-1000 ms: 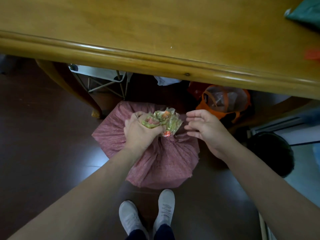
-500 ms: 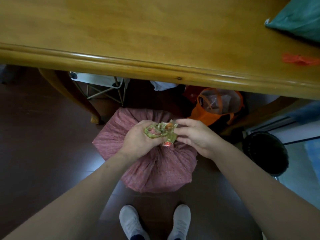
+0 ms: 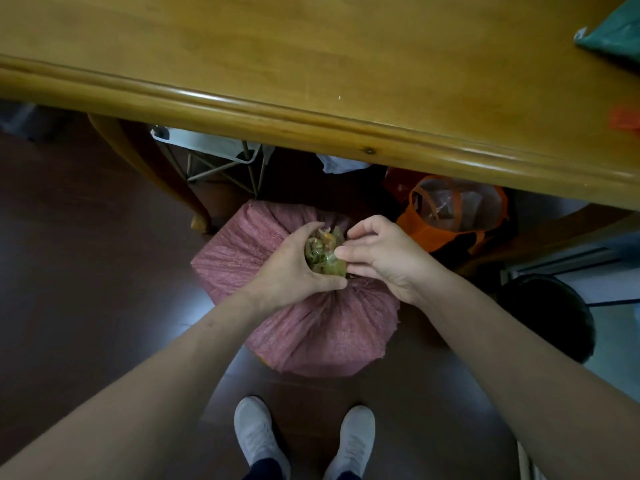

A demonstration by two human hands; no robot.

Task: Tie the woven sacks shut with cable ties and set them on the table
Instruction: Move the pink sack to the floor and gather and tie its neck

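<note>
A pink woven sack (image 3: pixel 322 327) stands on the dark floor in front of my feet, its mouth gathered into a bunch. From the bunch sticks out a greenish, crumpled neck (image 3: pixel 323 252) with orange bits. My left hand (image 3: pixel 294 268) grips that gathered neck from the left, fingers curled round it. My right hand (image 3: pixel 377 254) pinches the neck from the right with thumb and fingertips. No cable tie is plainly visible at the neck. The wooden table (image 3: pixel 311 74) spans the top of the view, and a green sack (image 3: pixel 613 32) lies on it at the far right.
An orange bag with a clear top (image 3: pixel 457 216) sits under the table to the right of the sack. A black bin (image 3: pixel 547 317) stands further right. A table leg (image 3: pixel 156 168) and a metal-framed stool (image 3: pixel 214 157) are behind the sack. An orange scrap (image 3: pixel 625 119) lies on the table.
My right hand moved in from beside the sack and now pinches the gathered neck. My left hand has kept its grip throughout.
</note>
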